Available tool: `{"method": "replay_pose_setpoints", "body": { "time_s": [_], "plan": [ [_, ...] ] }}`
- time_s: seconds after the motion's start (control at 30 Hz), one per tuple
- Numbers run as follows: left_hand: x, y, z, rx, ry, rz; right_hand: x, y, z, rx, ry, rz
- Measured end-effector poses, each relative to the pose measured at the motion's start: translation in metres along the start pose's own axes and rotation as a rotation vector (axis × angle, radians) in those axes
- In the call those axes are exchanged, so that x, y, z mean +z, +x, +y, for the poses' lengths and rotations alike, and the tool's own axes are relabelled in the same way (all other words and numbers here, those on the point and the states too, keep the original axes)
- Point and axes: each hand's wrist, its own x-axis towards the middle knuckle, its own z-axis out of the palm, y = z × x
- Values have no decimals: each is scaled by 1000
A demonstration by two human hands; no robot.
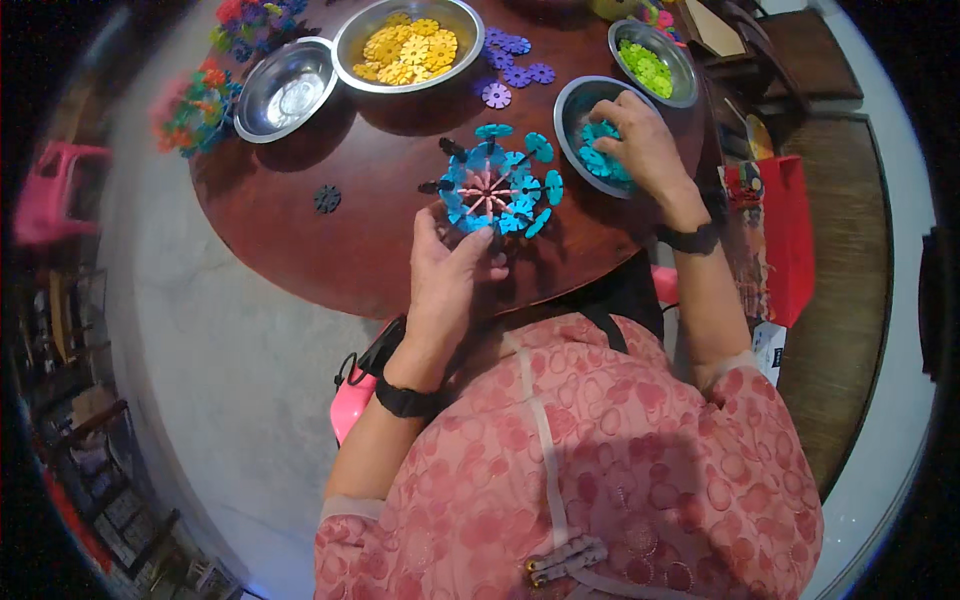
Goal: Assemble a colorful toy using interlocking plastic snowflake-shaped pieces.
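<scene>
1. Four steel bowls sit on the round brown table (300, 220), so use the teal disc wheel (497, 187) in the middle as your landmark. Beyond it and to its left is an empty bowl (287, 88). Straight beyond it is the bowl of yellow discs (408, 42). Just right of it is the bowl of teal discs (598, 135), and further right and beyond is the bowl of green discs (652, 62).

2. Your left hand (447, 272) is pinched on the near edge of the wheel, thumb and fingers closed on it, keeping it flat on the table.

3. Your right hand (640, 140) is down in the teal bowl with its fingers curled over the discs. Can't tell if it actually has one gripped.

4. Looks to me like you're mid-build, at the fetch-another-piece step. The next move probably needs one teal disc lifted out and its slot lined up with an open edge of the wheel while the left hand steadies it.

5. Loose bits: about five purple discs (515, 62) lie beyond the wheel, and one dark disc (327, 198) lies to its left. Two multicoloured finished clusters (195, 105) sit at the far left rim.
</scene>
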Motion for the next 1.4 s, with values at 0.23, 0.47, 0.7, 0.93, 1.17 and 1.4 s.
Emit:
{"method": "replay_pose_setpoints", "body": {
  "time_s": [0.23,0.47,0.7,0.93,1.17,1.4],
  "plan": [
    [0,1,-1,26,-29,9,-6,-1,-7,2,121,56],
    [2,-2,-1,26,-34,9,-51,-20,-84,-36,517,126],
    [5,-4,2,30,-51,-27,-22,-29,-109,-280,366,15],
    [6,-6,0,34,-29,-2,-19,-27,-110,-298,406,-91],
    [7,-5,-2,22,-51,-3,-21,-32,-103,-206,486,-140],
    [8,-6,-2,13,-56,-2,-30,-39,-103,-227,426,-78]
  ]
}}
